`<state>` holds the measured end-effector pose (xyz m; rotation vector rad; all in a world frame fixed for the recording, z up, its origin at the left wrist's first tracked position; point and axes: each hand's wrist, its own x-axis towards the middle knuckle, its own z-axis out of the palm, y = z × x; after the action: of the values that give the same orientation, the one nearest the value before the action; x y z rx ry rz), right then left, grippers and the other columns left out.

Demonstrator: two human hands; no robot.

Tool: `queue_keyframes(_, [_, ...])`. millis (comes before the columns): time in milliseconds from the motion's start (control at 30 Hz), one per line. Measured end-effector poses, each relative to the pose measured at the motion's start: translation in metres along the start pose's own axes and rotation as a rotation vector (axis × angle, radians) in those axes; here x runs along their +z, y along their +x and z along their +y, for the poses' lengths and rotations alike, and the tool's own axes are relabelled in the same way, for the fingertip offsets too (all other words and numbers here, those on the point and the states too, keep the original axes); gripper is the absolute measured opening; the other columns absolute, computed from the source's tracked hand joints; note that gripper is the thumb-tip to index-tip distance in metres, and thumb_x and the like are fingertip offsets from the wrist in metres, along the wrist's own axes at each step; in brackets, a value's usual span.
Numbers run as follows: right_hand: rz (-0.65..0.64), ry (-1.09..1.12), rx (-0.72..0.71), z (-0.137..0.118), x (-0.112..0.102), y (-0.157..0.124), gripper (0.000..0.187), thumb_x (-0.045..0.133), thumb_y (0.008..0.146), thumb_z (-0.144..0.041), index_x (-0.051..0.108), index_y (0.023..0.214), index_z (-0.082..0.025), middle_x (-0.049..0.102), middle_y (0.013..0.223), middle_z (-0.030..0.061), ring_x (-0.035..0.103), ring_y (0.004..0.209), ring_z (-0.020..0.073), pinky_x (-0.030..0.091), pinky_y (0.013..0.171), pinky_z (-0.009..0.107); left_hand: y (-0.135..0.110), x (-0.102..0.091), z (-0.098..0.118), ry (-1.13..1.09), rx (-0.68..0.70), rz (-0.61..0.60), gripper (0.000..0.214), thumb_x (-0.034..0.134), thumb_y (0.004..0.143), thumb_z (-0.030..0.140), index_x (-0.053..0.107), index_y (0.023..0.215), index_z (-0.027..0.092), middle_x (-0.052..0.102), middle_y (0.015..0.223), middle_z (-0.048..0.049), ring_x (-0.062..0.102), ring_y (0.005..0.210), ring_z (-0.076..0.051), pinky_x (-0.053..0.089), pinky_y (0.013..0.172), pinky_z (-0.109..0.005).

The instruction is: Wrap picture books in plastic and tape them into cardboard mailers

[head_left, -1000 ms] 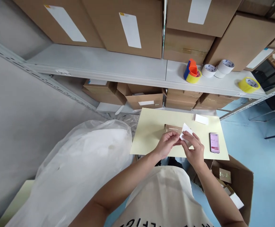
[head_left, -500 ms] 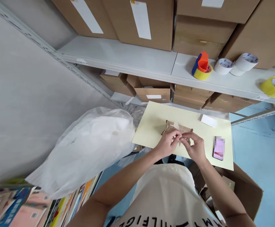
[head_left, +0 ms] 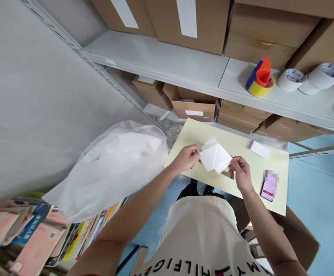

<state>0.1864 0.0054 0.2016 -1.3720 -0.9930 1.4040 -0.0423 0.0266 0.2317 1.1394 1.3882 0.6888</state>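
Note:
A creased white sheet of paper point(head_left: 215, 156) is stretched between my two hands above the table. My left hand point(head_left: 187, 157) pinches its left corner between thumb and fingers, while my right hand point(head_left: 241, 172) grips the right corner. The sheet shows a fold down its middle, and its upper part looks thinner and see-through. Beneath it lies a brown wrapped packet point(head_left: 229, 173), mostly hidden by the sheet and my right hand. Both rest over the pale yellow tabletop point(head_left: 190, 132).
On the table's right are a phone point(head_left: 268, 188) and a small white-topped stack point(head_left: 259, 148). Shelves ahead hold cardboard boxes point(head_left: 195, 109), white tape rolls point(head_left: 291, 79) and a tape dispenser point(head_left: 260, 78). A large plastic bag point(head_left: 112, 165) and books point(head_left: 37, 245) fill the left; an open carton point(head_left: 302, 234) stands right.
My hands were close together at a small bit over the packet; now they are apart with the white sheet spread open between them. The view has shifted slightly.

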Motion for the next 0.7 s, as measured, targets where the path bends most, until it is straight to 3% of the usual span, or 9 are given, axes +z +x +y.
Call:
queue_keyframes(200, [0.110,-0.112,0.063,0.011,-0.001,0.008,0.039,0.068,0.076,-0.057,0.053,0.072,-0.021,0.044,0.048,-0.0083,0.040,0.040,0.0080,0.031,0.037,0.021,0.026,-0.061,0.004,0.055,-0.198,0.117,0.012,0.051,0.069,0.012,0.047,0.061,0.020,0.048,0.042,0.0065,0.045,0.035,-0.008,0.032,0.039,-0.019])
queue_keyframes(433, [0.317,-0.162,0.080,0.025,0.007,0.015,0.038,0.066,0.077,-0.057,0.053,0.075,-0.021,0.045,0.047,-0.0082,0.040,0.040,0.0088,0.032,0.038,0.022,0.082,-0.131,-0.013,0.152,-0.308,0.182,0.017,0.055,0.071,0.007,0.048,0.060,0.019,0.050,0.046,0.0055,0.050,0.038,-0.008,0.035,0.040,-0.018])
queue_keyframes(567, [0.378,-0.171,0.055,0.029,0.018,0.018,0.038,0.064,0.079,-0.057,0.052,0.077,-0.021,0.046,0.048,-0.0080,0.041,0.042,0.0092,0.033,0.041,0.023,0.122,-0.156,-0.014,0.279,-0.286,0.172,0.018,0.060,0.072,0.009,0.050,0.061,0.018,0.056,0.047,0.0035,0.057,0.044,-0.011,0.041,0.045,-0.019])
queue_keyframes(700, [0.385,-0.203,0.039,0.030,0.037,0.020,0.037,0.061,0.081,-0.057,0.052,0.077,-0.022,0.047,0.050,-0.0074,0.043,0.044,0.0099,0.034,0.043,0.023,0.171,-0.169,-0.009,0.271,-0.197,0.192,0.016,0.062,0.076,0.011,0.053,0.065,0.018,0.056,0.050,0.0036,0.056,0.046,-0.010,0.043,0.048,-0.019])
